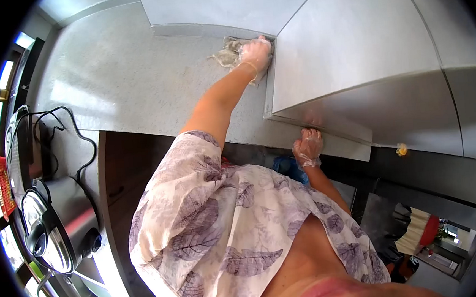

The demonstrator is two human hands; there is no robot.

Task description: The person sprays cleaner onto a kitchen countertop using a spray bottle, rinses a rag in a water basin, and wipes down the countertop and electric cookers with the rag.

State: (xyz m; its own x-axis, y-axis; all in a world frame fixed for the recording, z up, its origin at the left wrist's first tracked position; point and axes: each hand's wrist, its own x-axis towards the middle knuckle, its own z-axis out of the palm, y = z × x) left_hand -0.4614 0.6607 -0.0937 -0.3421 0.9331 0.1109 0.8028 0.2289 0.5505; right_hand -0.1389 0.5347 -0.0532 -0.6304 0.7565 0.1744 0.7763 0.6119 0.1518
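Note:
My left hand (255, 52), in a thin clear plastic glove, reaches into the corner of the grey countertop (127, 68). It is closed on a crumpled, greyish-beige cloth (226, 55) that lies against the surface beside the upright panels. A yellow band circles that wrist. Also gloved in clear plastic, my right hand (308, 148) rests at the counter's front edge below the grey panel, its fingers lying on the edge with no object visible in them.
Tall light-grey panels (352, 41) rise along the counter's right side. At left stands a steel appliance (61, 221) with a black cord (85, 140) looping over the surface. A red basket (4, 187) is beyond it. Something blue (290, 168) shows below the counter edge.

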